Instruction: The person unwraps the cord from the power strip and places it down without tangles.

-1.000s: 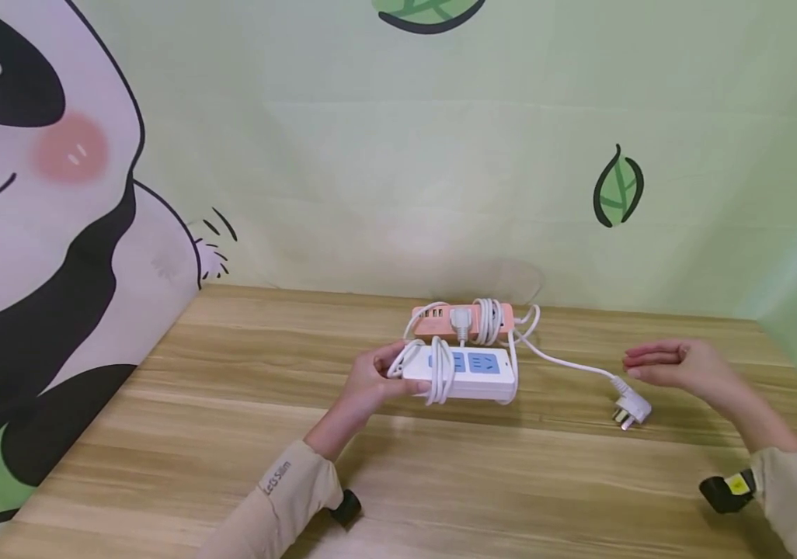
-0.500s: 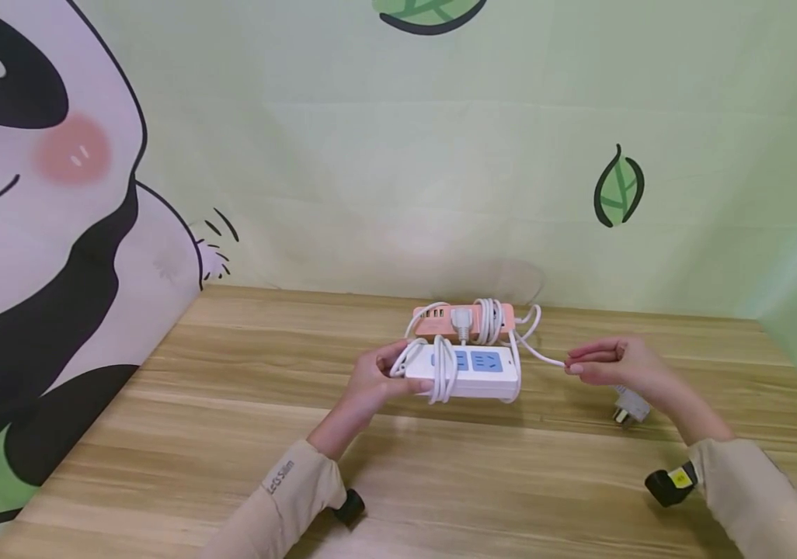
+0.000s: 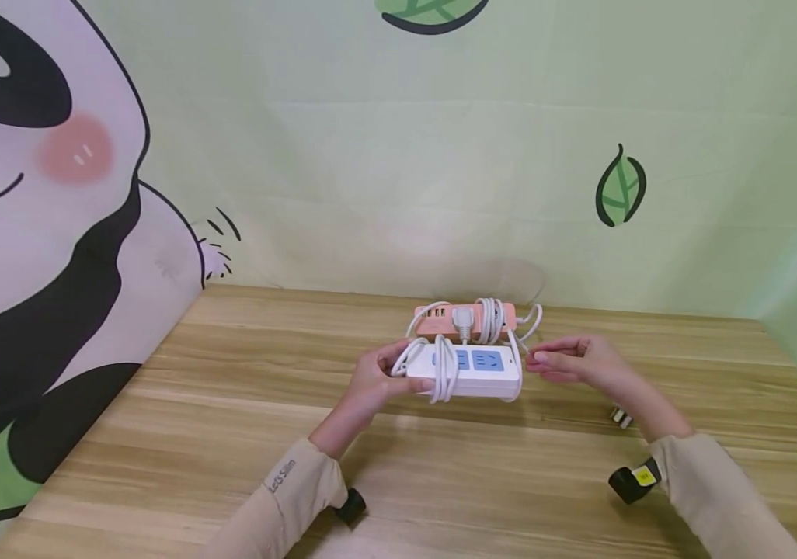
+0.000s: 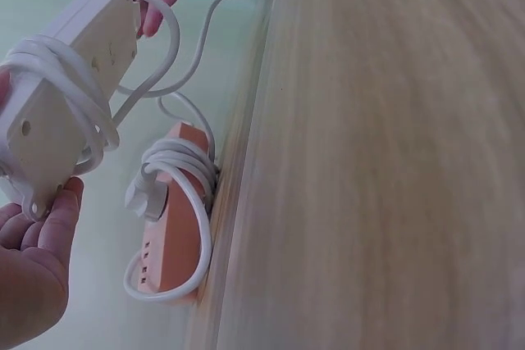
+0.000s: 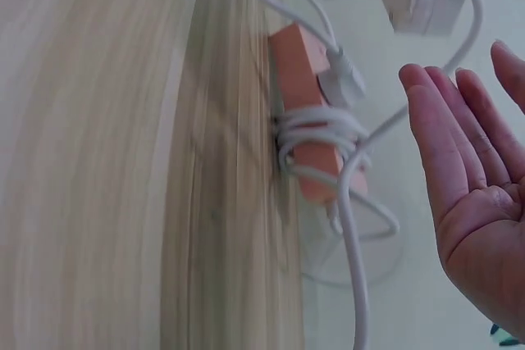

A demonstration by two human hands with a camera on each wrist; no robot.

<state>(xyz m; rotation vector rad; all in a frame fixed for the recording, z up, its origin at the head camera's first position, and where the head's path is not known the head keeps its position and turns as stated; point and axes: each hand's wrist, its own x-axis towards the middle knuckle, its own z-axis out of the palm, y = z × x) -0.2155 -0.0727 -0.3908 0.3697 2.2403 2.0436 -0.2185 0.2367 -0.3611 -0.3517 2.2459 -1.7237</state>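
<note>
My left hand point(image 3: 372, 382) grips the left end of a white power strip point(image 3: 492, 382) with blue sockets, holding it above the table. Loops of white cord wrap its body. My right hand point(image 3: 580, 362) is beside its right end, close to the cord; in the right wrist view its fingers are extended and the cord point(image 5: 350, 243) passes alongside them. Behind lies a salmon-coloured power strip point(image 3: 433, 324), also wound with cord and with a white plug point(image 3: 464, 322) in it. The cord's loose three-pin plug point(image 3: 620, 418) is mostly hidden by my right forearm; it shows in the left wrist view.
The wood-grain table point(image 3: 231, 450) meets a pale green wall point(image 3: 398, 171) just behind the salmon strip. A panda and leaves are printed on the wall. A black wrist camera point(image 3: 632, 481) sticks out under my right sleeve.
My right hand has moved left along the cord, from above the loose plug to beside the white power strip's right end. My left hand and the strip have stayed nearly still.
</note>
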